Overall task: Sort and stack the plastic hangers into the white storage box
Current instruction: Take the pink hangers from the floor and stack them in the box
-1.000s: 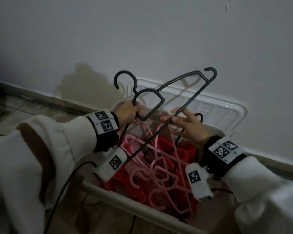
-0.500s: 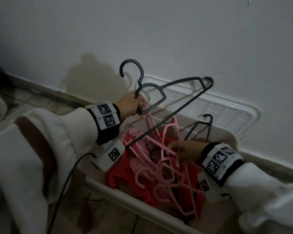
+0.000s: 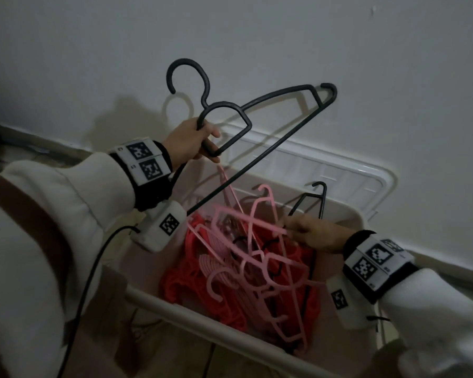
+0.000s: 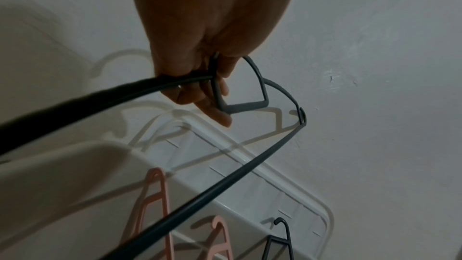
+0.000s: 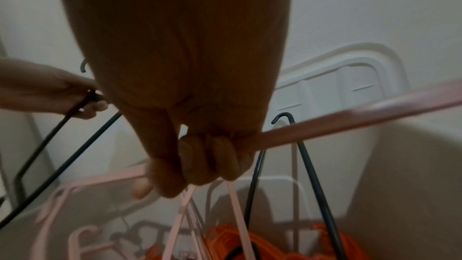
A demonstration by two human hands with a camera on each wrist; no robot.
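One black hanger [image 3: 260,126] gripped aloft in the left hand [image 3: 187,140], a pink hanger [image 3: 253,222] clutched by the right hand [image 3: 311,233] amid the unsorted tangle inside the white storage box [image 3: 372,186]; judged far from stacked.

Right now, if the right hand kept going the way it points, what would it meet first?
Probably the pink hangers: the right hand, gripping a pink hanger bar, points into that tangle in the white storage box. Depth is unclear.

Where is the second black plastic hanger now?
Head view, right of centre: the second black hanger stands in the white storage box, just behind the right hand.
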